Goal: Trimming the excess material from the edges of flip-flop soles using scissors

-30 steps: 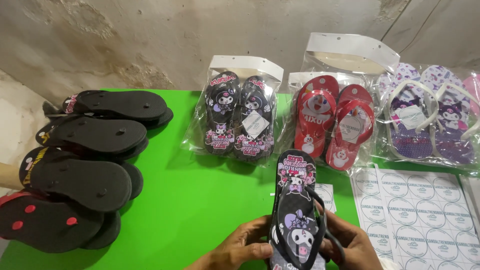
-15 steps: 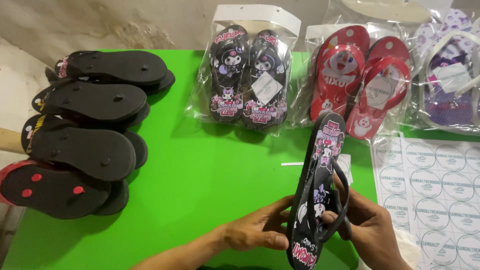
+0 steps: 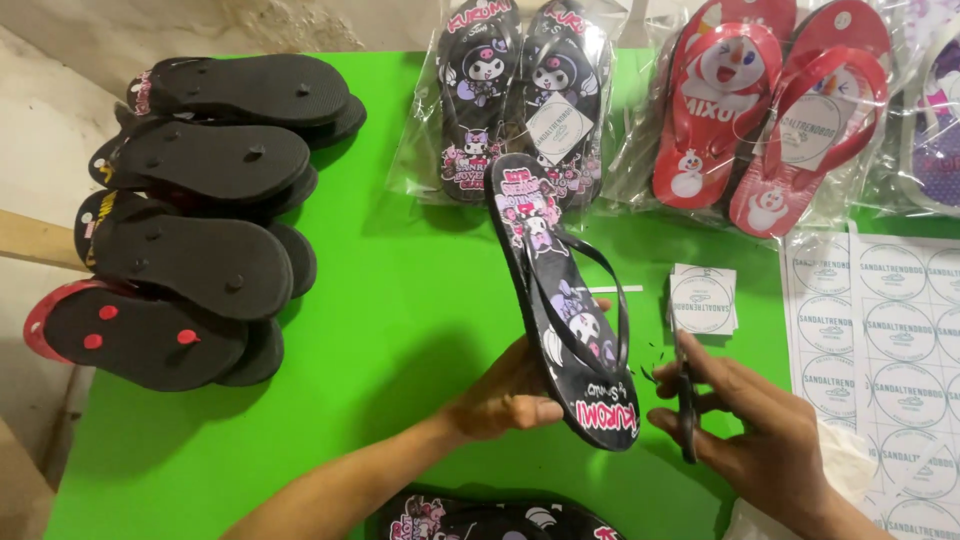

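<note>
My left hand (image 3: pixel 510 395) grips a black flip-flop (image 3: pixel 560 300) with cartoon prints and a black strap. It holds the flip-flop by its near edge, tilted on its side above the green table (image 3: pixel 400 330). My right hand (image 3: pixel 760 440) is just right of the flip-flop's near end. Its fingers are closed around a dark slender tool (image 3: pixel 687 405) that points down. A second black printed flip-flop (image 3: pixel 500 520) lies at the near table edge under my left forearm.
Stacks of black flip-flops (image 3: pixel 190 260) lie sole up on the left. Bagged pairs stand at the back, one black (image 3: pixel 520 90) and one red (image 3: pixel 770 120). Sheets of round stickers (image 3: pixel 890 350) and a small pile of square labels (image 3: pixel 703 298) lie on the right.
The flip-flop has turned onto its side and now rests in my left hand alone. My right hand has let go of it and holds the dark tool. The view has shifted down and closer.
</note>
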